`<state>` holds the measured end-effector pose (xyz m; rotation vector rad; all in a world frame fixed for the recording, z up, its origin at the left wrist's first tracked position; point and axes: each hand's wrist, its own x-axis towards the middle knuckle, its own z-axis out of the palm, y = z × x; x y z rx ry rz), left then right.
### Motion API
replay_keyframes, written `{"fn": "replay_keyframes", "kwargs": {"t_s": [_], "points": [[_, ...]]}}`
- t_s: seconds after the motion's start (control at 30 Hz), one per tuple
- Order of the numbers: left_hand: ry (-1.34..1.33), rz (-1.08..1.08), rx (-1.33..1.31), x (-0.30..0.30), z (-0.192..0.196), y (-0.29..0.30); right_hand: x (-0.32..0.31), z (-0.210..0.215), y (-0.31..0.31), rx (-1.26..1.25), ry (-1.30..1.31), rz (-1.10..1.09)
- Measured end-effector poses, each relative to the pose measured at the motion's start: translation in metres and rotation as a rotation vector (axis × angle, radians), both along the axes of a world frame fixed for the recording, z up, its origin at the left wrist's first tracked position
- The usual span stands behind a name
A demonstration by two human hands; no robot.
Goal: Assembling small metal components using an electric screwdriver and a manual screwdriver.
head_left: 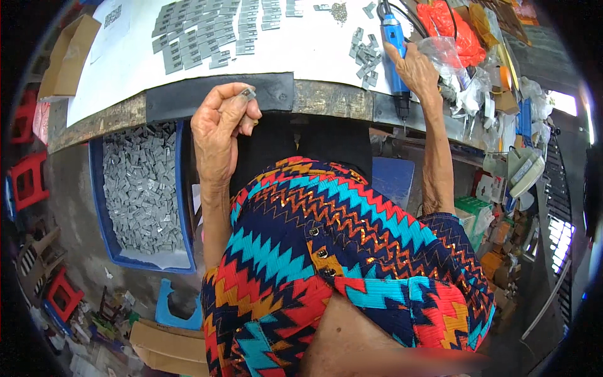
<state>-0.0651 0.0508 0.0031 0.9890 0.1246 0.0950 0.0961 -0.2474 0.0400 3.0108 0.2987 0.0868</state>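
Observation:
My left hand is raised at the table's front edge. Its thumb and fingertips pinch a small grey part. My right hand is at the table's right side, with its fingers around the upper body of a blue electric screwdriver. The tool stands roughly upright in the picture, its bit pointing toward me past the table edge. Left of it lies a loose group of grey parts. Many more grey parts lie in rows on the white table top. Farther back sits a small pile of screws.
A blue bin full of grey pieces stands below the table at left. A cardboard box is at the table's left end. Plastic bags, one red, crowd the right end. Red stools and a blue stool stand on the floor.

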Motion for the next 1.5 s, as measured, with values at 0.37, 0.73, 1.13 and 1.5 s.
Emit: {"fn": "replay_keyframes", "kwargs": {"t_s": [0.37,0.73,1.13,1.5], "points": [[0.039,-0.085,0.078,0.009,0.011,-0.024,-0.004,-0.012,-0.02,0.044,0.006,0.007],[0.075,-0.184,0.132,0.015,0.011,-0.044,-0.047,-0.005,-0.037,0.447,-0.278,-0.055],[0.088,-0.227,0.134,0.024,0.016,-0.056,-0.038,-0.019,-0.147,0.269,-0.463,-0.038],[0.094,-0.289,0.129,0.004,0.008,-0.048,-0.028,-0.033,-0.166,0.198,-0.403,0.131]]}}
